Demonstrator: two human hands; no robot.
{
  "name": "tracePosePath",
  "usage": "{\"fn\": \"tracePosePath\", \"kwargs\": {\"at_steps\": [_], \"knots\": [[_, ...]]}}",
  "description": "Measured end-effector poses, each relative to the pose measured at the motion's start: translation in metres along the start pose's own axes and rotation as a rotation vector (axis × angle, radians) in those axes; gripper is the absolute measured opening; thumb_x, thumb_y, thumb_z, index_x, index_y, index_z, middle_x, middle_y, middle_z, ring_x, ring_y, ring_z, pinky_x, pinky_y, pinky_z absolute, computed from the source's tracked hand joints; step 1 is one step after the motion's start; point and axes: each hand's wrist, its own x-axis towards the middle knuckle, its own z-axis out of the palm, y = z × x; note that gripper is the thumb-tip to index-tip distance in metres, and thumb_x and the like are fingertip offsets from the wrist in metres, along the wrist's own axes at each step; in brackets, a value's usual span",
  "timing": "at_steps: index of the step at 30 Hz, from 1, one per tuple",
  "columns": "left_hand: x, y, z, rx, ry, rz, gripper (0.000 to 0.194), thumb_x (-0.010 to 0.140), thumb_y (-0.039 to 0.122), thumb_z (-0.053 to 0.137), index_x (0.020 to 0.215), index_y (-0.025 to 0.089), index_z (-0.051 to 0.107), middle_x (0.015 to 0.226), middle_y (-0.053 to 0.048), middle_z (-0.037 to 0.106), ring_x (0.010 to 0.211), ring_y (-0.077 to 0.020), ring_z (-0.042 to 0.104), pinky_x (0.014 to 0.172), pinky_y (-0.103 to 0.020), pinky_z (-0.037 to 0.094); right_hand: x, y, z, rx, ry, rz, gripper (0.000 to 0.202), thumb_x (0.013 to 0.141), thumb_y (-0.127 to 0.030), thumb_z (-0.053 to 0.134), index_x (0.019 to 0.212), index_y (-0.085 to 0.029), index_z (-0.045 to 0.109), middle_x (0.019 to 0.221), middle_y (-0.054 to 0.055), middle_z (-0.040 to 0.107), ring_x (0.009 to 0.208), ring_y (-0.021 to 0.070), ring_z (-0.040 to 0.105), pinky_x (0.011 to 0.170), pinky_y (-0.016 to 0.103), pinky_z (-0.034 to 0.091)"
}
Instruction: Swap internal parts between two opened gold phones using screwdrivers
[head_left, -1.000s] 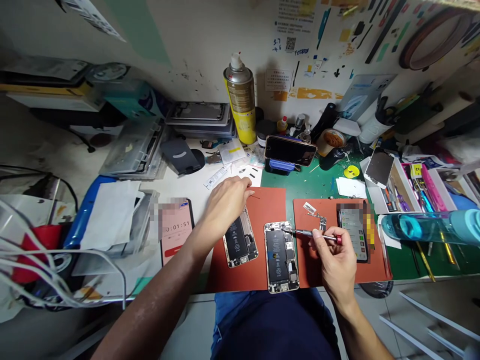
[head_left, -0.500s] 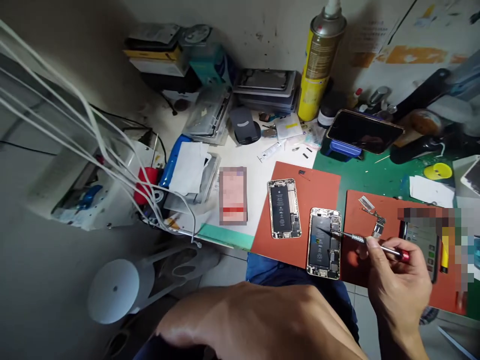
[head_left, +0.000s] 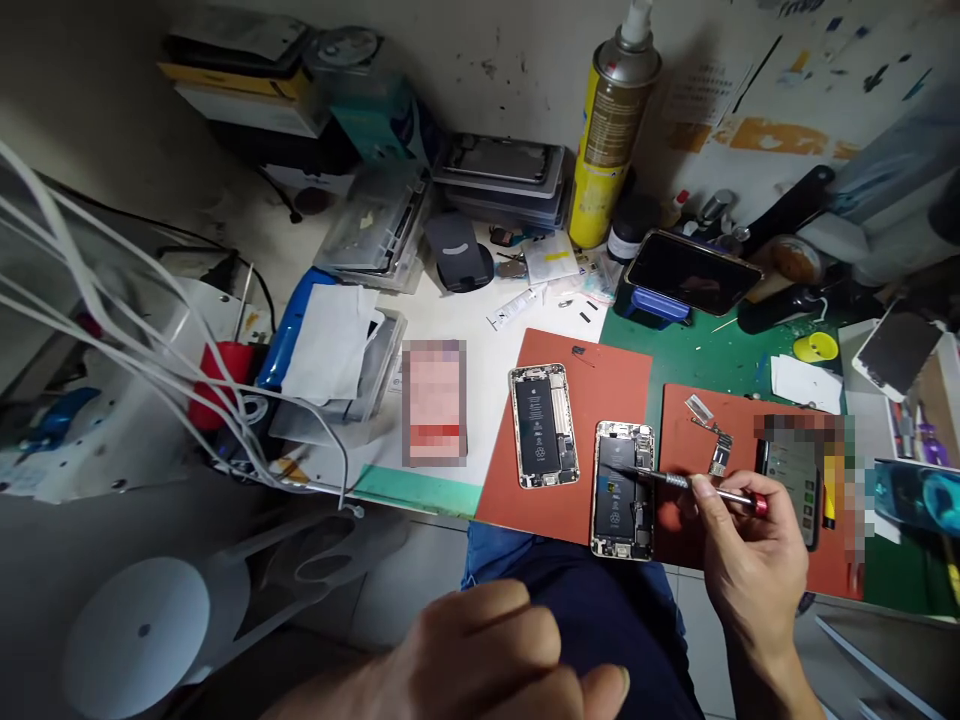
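My right hand point(head_left: 754, 545) is closed around a screwdriver point(head_left: 709, 490) with a ribbed metal shank and a red end cap. Its thin shaft points left over an opened phone point(head_left: 622, 525), whose black battery and inner parts are exposed. Whether the tip touches the phone I cannot tell. Close to the camera, my left hand point(head_left: 495, 645) is curled into a loose fist above my lap; no object shows in it. A second opened phone point(head_left: 545, 425) lies to the left on an orange-brown mat point(head_left: 501, 485).
Another orange-brown mat point(head_left: 679, 540) holds small metal parts point(head_left: 720, 455) and a phone with a lit screen point(head_left: 791, 470). Behind stand a phone on a blue stand point(head_left: 656, 305) and a yellow spray can point(head_left: 600, 190). White cables point(head_left: 150, 310) hang at the left.
My left forearm has swung back, and the left fist now shows low in the view. The camera has turned, shifting the bench leftward. The screwdriver stays over the same phone.
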Motion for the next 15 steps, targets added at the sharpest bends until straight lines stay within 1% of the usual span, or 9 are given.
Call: {"fn": "tracePosePath", "kwargs": {"at_steps": [2,3,4,5,7,9,11,13,15], "knots": [[0.001,-0.006,0.020,-0.005,-0.057,-0.023,0.020,0.095,0.017,0.081,0.083,0.022,0.067,0.075,0.004,0.065,0.070,-0.0123,0.063,0.072,-0.030,0.062,0.001,0.001,-0.003,-0.009,0.009,0.002,0.043,0.083,-0.047,0.097,0.101,-0.023,0.067,0.081,-0.001,0.071,0.067,0.0142,0.069,0.061,0.023,0.055],[0.001,-0.010,0.034,0.017,-0.051,-0.028,0.024,0.097,0.020,0.080,0.079,0.020,0.064,0.077,0.002,0.068,0.073,-0.0136,0.065,0.074,-0.032,0.063,0.001,0.001,-0.005,-0.011,0.016,0.003,0.044,0.082,-0.047,0.097,0.102,-0.023,0.067,0.082,-0.001,0.072,0.068,0.0148,0.069,0.062,0.024,0.055],[0.000,-0.013,0.050,0.022,-0.011,0.010,0.026,0.099,0.025,0.080,0.079,0.019,0.064,0.081,0.000,0.071,0.077,-0.0151,0.068,0.078,-0.034,0.064,0.001,0.002,-0.007,-0.012,0.027,0.006,0.044,0.082,-0.048,0.097,0.103,-0.023,0.068,0.082,0.000,0.073,0.069,0.0154,0.070,0.063,0.024,0.056],[-0.001,-0.017,0.065,0.033,-0.013,0.055,0.026,0.101,0.033,0.079,0.084,0.016,0.069,0.091,-0.004,0.076,0.091,-0.0185,0.074,0.090,-0.036,0.065,0.002,0.002,-0.008,-0.012,0.041,0.010,0.045,0.082,-0.048,0.098,0.104,-0.023,0.068,0.082,0.000,0.073,0.070,0.0157,0.071,0.065,0.025,0.056],[-0.006,-0.023,0.094,0.069,-0.041,0.119,0.033,0.104,0.044,0.076,0.107,0.011,0.076,0.119,-0.010,0.080,0.123,-0.0250,0.074,0.117,-0.042,0.058,0.003,0.004,-0.010,-0.012,0.070,0.024,0.047,0.081,-0.048,0.098,0.107,-0.023,0.068,0.084,0.000,0.075,0.071,0.0161,0.072,0.067,0.025,0.058],[-0.013,-0.028,0.114,0.102,-0.089,0.157,0.041,0.106,0.046,0.072,0.125,0.009,0.076,0.138,-0.011,0.076,0.139,-0.0275,0.067,0.128,-0.043,0.050,0.003,0.005,-0.012,-0.025,0.096,0.042,0.049,0.080,-0.048,0.099,0.110,-0.023,0.069,0.088,0.001,0.076,0.073,0.0160,0.072,0.067,0.025,0.059],[-0.019,-0.031,0.125,0.114,-0.112,0.168,0.039,0.107,0.039,0.071,0.133,0.011,0.074,0.147,-0.010,0.073,0.144,-0.0268,0.064,0.131,-0.043,0.046,0.003,0.006,-0.012,-0.050,0.110,0.058,0.052,0.079,-0.050,0.099,0.112,-0.023,0.070,0.089,0.001,0.076,0.074,0.0162,0.072,0.068,0.024,0.059],[-0.023,-0.033,0.130,0.108,-0.109,0.162,0.034,0.106,0.029,0.071,0.135,0.012,0.074,0.150,-0.009,0.072,0.144,-0.0249,0.065,0.132,-0.040,0.045,0.003,0.007,-0.012,-0.071,0.110,0.076,0.054,0.078,-0.052,0.099,0.113,-0.023,0.070,0.090,0.002,0.078,0.076,0.0173,0.073,0.069,0.025,0.059],[-0.025,-0.034,0.133,0.087,-0.092,0.150,0.031,0.104,0.023,0.071,0.134,0.012,0.075,0.150,-0.009,0.072,0.143,-0.0231,0.065,0.132,-0.038,0.045,0.004,0.007,-0.010,-0.076,0.105,0.096,0.057,0.077,-0.054,0.099,0.113,-0.023,0.069,0.091,0.004,0.080,0.079,0.0193,0.076,0.072,0.026,0.060]]}}
